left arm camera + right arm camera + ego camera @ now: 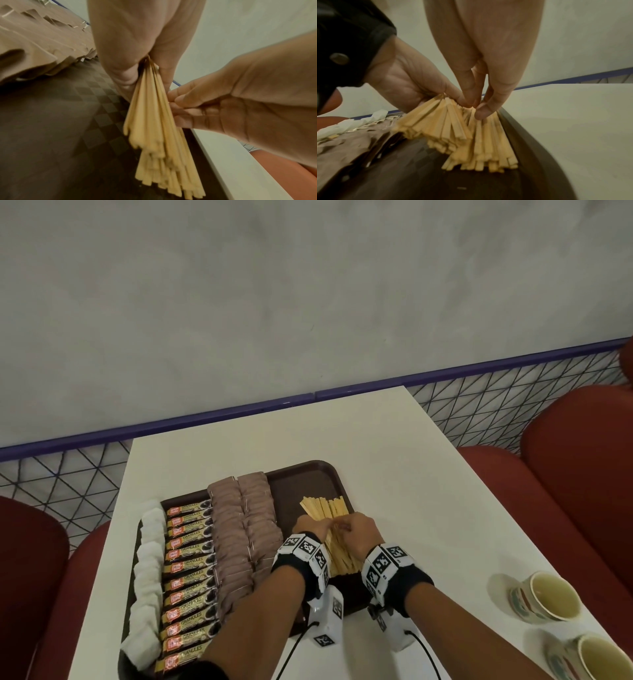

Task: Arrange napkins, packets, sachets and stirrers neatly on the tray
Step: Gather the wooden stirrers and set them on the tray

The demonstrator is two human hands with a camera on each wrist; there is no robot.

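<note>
Because the stirrers [337, 529] fan out untidily at the tray's [301, 477] right end, the left hand [308, 527] clasps one side of the bundle while the right hand [356, 534] pinches the other, probably to square them beside the brown sachets [239, 529].

I noted a pale grey plaster wall [274, 302] above a purple rail [445, 369], with a black-lined triangle-patterned panel [496, 405] beneath. A white table [411, 474] stood against it. Red upholstered seats [565, 474] flanked both sides. Light was soft and even.
</note>
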